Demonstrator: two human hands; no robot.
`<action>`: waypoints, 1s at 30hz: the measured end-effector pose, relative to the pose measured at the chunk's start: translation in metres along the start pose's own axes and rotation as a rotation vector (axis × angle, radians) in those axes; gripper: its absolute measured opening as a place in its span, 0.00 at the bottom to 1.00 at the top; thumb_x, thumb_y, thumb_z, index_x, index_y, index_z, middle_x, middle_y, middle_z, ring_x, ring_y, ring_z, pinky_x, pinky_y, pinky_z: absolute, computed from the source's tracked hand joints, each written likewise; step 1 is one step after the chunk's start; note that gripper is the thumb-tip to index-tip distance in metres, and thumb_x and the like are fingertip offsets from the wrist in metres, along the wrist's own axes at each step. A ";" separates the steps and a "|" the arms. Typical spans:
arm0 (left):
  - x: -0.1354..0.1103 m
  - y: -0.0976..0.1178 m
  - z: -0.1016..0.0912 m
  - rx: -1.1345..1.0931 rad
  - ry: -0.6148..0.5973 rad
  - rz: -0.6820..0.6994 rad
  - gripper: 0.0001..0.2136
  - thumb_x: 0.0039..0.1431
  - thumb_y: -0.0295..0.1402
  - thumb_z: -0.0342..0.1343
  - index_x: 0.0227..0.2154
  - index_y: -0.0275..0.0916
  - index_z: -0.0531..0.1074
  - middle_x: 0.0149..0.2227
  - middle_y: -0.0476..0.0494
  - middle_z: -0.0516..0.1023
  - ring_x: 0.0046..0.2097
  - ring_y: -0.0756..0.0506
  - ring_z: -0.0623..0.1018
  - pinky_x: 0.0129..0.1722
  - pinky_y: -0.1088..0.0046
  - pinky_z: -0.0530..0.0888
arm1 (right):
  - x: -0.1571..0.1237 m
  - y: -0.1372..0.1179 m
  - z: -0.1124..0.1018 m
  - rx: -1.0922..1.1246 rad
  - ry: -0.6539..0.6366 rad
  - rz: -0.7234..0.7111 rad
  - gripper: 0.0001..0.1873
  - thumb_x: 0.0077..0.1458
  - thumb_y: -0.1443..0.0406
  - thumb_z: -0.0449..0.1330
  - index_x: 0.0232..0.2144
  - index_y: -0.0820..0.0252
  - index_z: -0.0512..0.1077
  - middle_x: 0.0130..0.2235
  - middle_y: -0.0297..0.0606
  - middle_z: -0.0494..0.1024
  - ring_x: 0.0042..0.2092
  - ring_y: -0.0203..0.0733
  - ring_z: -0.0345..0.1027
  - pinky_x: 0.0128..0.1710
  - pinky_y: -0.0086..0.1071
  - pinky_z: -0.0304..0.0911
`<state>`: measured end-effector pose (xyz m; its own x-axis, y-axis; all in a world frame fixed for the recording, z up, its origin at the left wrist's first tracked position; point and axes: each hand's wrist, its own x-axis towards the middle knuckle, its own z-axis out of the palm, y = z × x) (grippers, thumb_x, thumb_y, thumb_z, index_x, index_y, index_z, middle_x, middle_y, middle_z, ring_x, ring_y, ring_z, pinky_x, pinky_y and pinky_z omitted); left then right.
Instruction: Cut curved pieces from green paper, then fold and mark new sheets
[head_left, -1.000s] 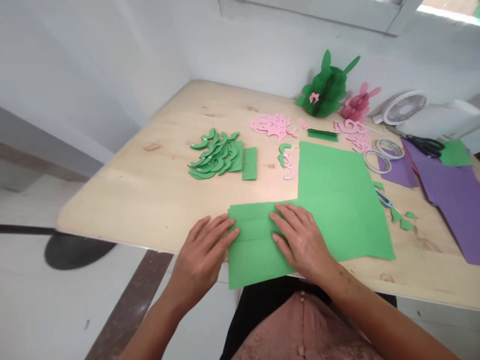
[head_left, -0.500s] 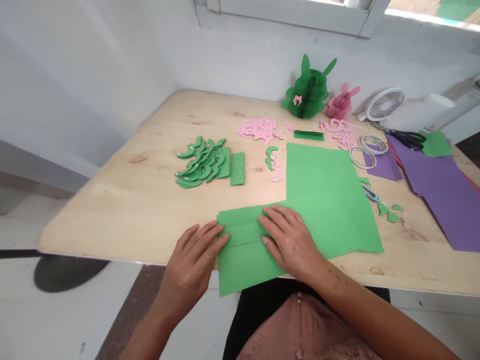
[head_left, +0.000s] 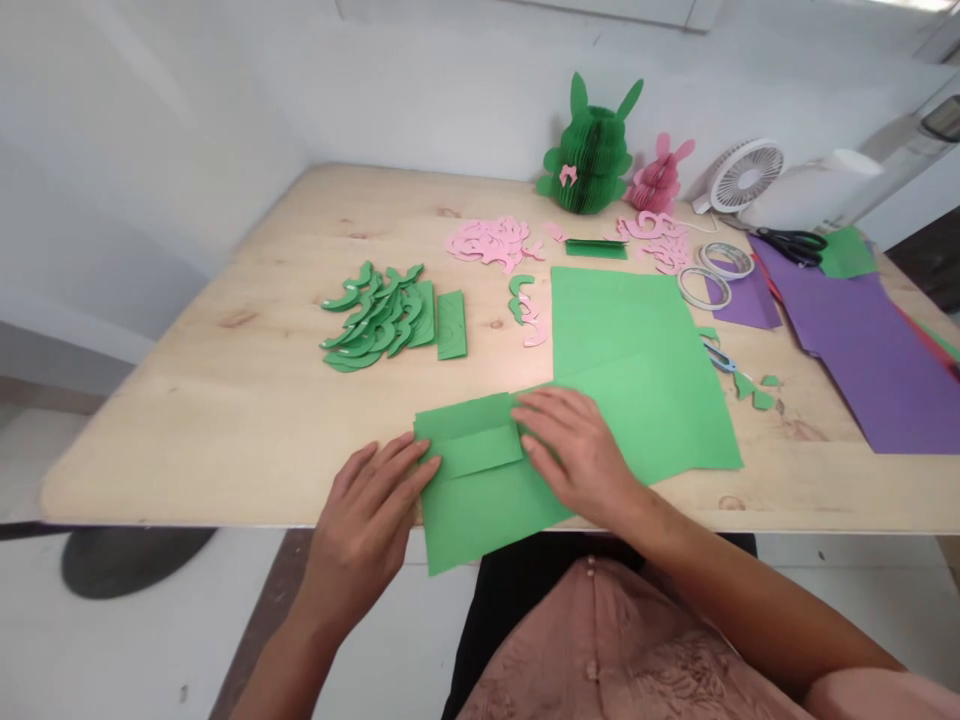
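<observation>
- Head view, the paper in work: a creased green paper panel (head_left: 480,455) lies between the two grips, on a wider green sheet (head_left: 487,520) whose near corner overhangs the tabletop (head_left: 262,400). Whether panel and sheet are joined cannot be told.
- Left hand (head_left: 367,520): fingers extended side by side, tips on the panel's left edge; the view does not show whether the thumb pinches from beneath.
- Right hand (head_left: 581,455): fingers slightly bent and blurred at the panel's right end; pinching or merely resting, one cannot tell.
- Step in hand, as judged: folding or aligning the panel against the sheet. The next move would seem to call for a steady left grip while the right evens the crease.
- Beyond and right of the right grip: a large green sheet (head_left: 622,320), with masking-tape-like rolls (head_left: 748,268) farther off and black-handled scissors (head_left: 787,245) on purple paper (head_left: 862,350).
- Beyond the left grip: a heap of curved green cutouts (head_left: 367,325) and a green rectangle (head_left: 451,325) bearing faint curved outlines.
- Farthest ahead of both grips: a green honeycomb-paper rabbit (head_left: 592,165), a smaller pink one (head_left: 657,185) and a white fan (head_left: 746,175).
- Lettering: no brand, label or writing is legible; any print on the rolls is too small to read.
</observation>
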<state>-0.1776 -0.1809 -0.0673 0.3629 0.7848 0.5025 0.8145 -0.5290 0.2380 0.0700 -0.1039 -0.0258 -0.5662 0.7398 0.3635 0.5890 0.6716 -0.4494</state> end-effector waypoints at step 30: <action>-0.001 0.008 0.001 -0.008 -0.003 -0.106 0.17 0.60 0.21 0.46 0.51 0.40 0.66 0.53 0.36 0.73 0.60 0.42 0.66 0.57 0.53 0.64 | 0.002 0.005 -0.002 0.020 -0.112 -0.088 0.17 0.61 0.66 0.51 0.50 0.65 0.69 0.50 0.47 0.75 0.53 0.47 0.66 0.53 0.44 0.61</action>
<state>-0.1714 -0.1855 -0.0667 0.2766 0.8373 0.4717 0.8446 -0.4460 0.2963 0.0730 -0.0986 -0.0252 -0.6764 0.6684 0.3095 0.5236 0.7318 -0.4362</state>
